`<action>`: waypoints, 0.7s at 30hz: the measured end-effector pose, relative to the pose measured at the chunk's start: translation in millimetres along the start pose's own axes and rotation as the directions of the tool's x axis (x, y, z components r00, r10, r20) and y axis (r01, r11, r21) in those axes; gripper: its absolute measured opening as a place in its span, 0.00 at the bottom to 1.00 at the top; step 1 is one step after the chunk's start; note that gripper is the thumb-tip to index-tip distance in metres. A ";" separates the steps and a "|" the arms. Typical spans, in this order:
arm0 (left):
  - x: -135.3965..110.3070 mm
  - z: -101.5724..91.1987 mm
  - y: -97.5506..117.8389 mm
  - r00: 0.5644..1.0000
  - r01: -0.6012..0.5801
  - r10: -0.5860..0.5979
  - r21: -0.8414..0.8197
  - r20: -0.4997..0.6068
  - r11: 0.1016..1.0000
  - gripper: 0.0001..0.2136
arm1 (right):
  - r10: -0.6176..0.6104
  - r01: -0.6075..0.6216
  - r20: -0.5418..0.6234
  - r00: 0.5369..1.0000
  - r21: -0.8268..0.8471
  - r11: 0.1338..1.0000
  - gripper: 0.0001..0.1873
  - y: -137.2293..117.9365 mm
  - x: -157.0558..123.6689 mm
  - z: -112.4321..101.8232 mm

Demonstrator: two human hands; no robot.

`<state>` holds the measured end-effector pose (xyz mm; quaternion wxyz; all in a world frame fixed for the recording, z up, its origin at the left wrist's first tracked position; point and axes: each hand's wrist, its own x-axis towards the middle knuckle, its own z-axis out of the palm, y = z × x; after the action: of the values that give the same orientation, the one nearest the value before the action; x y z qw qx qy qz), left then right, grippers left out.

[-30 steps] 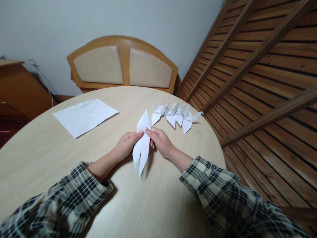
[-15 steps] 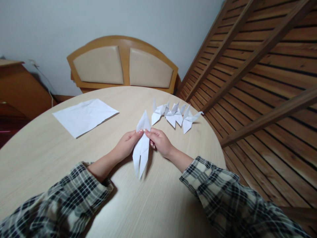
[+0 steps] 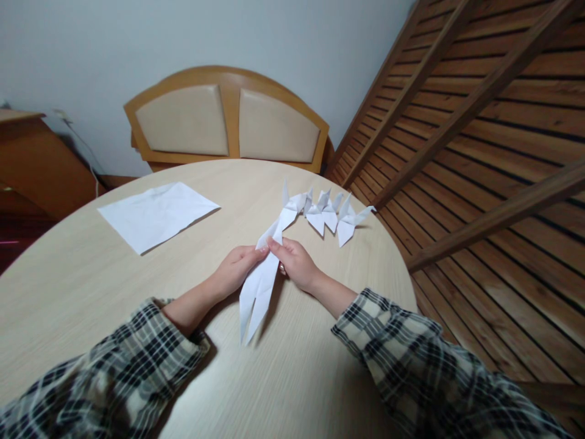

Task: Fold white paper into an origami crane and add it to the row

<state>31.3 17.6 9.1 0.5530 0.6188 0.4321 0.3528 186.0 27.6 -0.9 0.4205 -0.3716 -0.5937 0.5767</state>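
A long, narrow piece of folded white paper (image 3: 259, 282) is pinched between my two hands above the table. Its lower end splits into two pointed legs, and its upper tip leans to the right, overlapping the nearest paper crane in view. My left hand (image 3: 236, 266) grips its left edge with the thumb on top. On the right edge, my right hand (image 3: 297, 263) presses its thumb down beside the other thumb. The fingers beneath the paper are mostly hidden.
Several folded white paper cranes (image 3: 346, 228) stand in a row at the back right of the round wooden table (image 3: 292, 378). A flat white sheet (image 3: 159, 214) lies at the back left. Behind the table is a padded headboard (image 3: 233, 116); slatted wood (image 3: 457, 140) rises on the right.
The folded paper has tilted, its upper tip swinging right and its split lower end swinging left. My hands keep hold of it and have barely shifted.
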 end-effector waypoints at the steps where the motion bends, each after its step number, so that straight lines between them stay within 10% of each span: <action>1: -0.1 0.2 0.7 1.000 0.003 -0.003 0.006 -0.011 1.000 0.21 | -0.006 0.006 0.004 1.000 0.003 1.000 0.27 0.3 0.0 0.2; 21: 0.6 1.8 0.3 0.995 -0.097 0.093 0.125 0.034 0.987 0.21 | -0.039 0.040 -0.063 0.997 0.015 0.999 0.26 2.4 1.9 -2.7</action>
<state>33.2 17.4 9.1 0.5012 0.6774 0.4158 0.3421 187.7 30.5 -3.2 0.4533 -0.3743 -0.5828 0.5611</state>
